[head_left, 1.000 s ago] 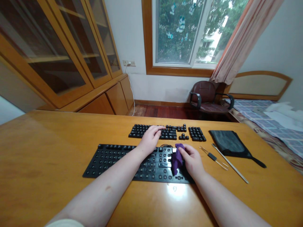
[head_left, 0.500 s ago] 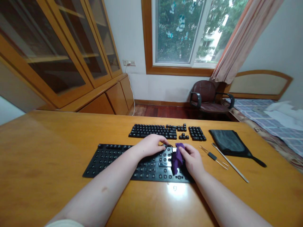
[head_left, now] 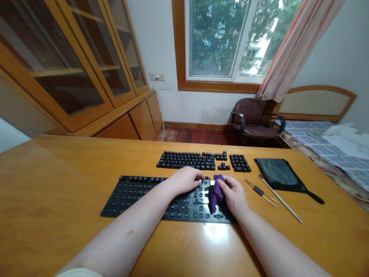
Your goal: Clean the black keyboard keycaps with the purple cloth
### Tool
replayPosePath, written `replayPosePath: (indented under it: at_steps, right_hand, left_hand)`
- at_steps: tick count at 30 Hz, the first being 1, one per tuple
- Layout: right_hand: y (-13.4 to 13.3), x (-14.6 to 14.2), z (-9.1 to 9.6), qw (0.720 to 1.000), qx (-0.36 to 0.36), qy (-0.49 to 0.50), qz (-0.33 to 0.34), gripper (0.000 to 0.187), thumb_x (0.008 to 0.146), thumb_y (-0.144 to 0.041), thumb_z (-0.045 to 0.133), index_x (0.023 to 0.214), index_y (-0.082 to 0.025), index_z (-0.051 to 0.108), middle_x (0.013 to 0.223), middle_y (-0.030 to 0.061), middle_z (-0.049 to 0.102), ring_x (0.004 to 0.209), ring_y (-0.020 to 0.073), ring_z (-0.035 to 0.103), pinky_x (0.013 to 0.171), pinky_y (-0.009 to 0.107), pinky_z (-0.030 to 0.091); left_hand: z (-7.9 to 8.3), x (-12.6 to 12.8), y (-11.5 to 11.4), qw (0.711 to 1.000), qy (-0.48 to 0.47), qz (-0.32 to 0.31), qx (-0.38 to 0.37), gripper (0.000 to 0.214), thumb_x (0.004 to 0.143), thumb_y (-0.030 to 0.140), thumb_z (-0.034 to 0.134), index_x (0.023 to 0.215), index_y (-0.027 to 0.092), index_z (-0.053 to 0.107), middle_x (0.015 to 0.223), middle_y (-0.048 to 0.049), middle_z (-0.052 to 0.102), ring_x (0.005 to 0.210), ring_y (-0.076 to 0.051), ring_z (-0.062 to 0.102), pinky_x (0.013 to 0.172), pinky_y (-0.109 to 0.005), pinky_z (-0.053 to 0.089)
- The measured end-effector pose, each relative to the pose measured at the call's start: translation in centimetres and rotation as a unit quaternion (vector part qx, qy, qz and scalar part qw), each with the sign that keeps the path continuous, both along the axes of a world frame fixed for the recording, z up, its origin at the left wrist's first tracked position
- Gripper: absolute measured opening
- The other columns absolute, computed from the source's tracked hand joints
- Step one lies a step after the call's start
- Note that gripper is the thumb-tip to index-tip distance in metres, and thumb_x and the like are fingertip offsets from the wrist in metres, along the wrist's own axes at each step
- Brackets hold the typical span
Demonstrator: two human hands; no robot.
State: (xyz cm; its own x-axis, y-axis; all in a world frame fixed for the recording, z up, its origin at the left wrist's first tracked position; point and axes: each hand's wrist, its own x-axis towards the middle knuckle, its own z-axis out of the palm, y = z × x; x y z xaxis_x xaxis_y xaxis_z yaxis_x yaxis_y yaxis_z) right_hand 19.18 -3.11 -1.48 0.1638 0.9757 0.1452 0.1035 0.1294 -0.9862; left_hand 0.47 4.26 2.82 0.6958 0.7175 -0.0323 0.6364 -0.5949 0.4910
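Note:
A black keyboard base (head_left: 138,196) without its caps lies on the wooden table (head_left: 57,184) in front of me. Behind it, the removed black keycaps (head_left: 187,159) are laid out in keyboard order. My left hand (head_left: 184,180) rests on the upper middle of the base, fingers curled down with the tips on it; whatever they hold is hidden. My right hand (head_left: 235,196) is closed on a purple cloth (head_left: 215,194) that hangs onto the base's right part.
To the right lie a thin wire tool (head_left: 259,191), a long pale stick (head_left: 279,199) and a black pouch-like item with a handle (head_left: 278,173). A brown chair (head_left: 253,121), a bed (head_left: 331,150) and glass-door cabinets (head_left: 86,77) stand beyond the table.
My left hand has drawn back from the laid-out keycaps to the upper middle of the keyboard base. The right hand with the cloth has stayed put.

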Motion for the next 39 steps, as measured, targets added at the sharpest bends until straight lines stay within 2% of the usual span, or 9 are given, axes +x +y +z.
replayPosePath:
  at_steps: [13,21,27,32,36,39]
  right_hand:
    - [0.0,0.1,0.0,1.0,-0.002,-0.004,0.012,0.026,0.078,-0.04,0.061,0.087,-0.017,0.069,0.086,0.0071,0.071,0.083,0.0238,0.063,0.079,0.035,0.048]
    - [0.0,0.0,0.0,1.0,-0.003,0.0,0.007,0.028,0.077,-0.041,0.062,0.087,-0.017,0.07,0.086,0.0076,0.071,0.083,0.0242,0.063,0.077,0.035,0.048]
    - [0.0,0.0,0.3,1.0,0.004,-0.01,0.012,0.026,0.078,-0.041,0.061,0.085,-0.017,0.069,0.085,0.0071,0.07,0.083,0.0237,0.063,0.078,0.035,0.048]
    - [-0.1,0.0,0.3,1.0,0.008,-0.009,0.016,0.027,0.077,-0.041,0.061,0.086,-0.017,0.069,0.085,0.0069,0.07,0.083,0.0237,0.063,0.079,0.035,0.048]
    - [-0.1,-0.1,0.3,1.0,0.01,-0.003,0.014,0.026,0.077,-0.041,0.062,0.085,-0.017,0.069,0.085,0.0064,0.071,0.082,0.0233,0.063,0.078,0.035,0.048]
    - [-0.1,-0.1,0.3,1.0,0.01,-0.004,0.016,0.025,0.077,-0.04,0.062,0.085,-0.017,0.069,0.085,0.0067,0.071,0.082,0.0232,0.063,0.078,0.035,0.048]
  left_hand:
    - [-0.2,0.2,-0.1,1.0,0.005,-0.004,-0.011,0.026,0.077,0.024,0.059,0.101,0.027,0.068,0.098,-0.0012,0.071,0.09,-0.02,0.064,0.078,-0.028,0.045]
    - [-0.1,0.3,-0.5,0.998,0.04,-0.012,0.04,0.027,0.077,0.024,0.057,0.101,0.027,0.068,0.097,-0.0035,0.071,0.09,-0.024,0.064,0.077,-0.032,0.046]
    - [-0.3,0.3,-0.7,0.998,0.021,-0.023,0.058,0.026,0.077,0.023,0.054,0.098,0.025,0.07,0.094,-0.0063,0.072,0.087,-0.026,0.065,0.076,-0.034,0.047]
    - [-0.4,0.6,-0.9,0.995,0.039,-0.022,0.087,0.025,0.077,0.021,0.055,0.096,0.025,0.07,0.089,-0.0043,0.072,0.085,-0.022,0.065,0.08,-0.031,0.046]
    - [-0.2,0.7,-1.1,0.991,0.053,-0.038,0.118,0.022,0.077,0.021,0.055,0.091,0.025,0.071,0.084,-0.0043,0.072,0.082,-0.022,0.064,0.086,-0.034,0.044]
    - [-0.1,0.7,-1.2,0.993,0.036,-0.036,0.108,0.019,0.077,0.021,0.056,0.088,0.025,0.071,0.082,-0.004,0.072,0.082,-0.021,0.064,0.092,-0.036,0.04]
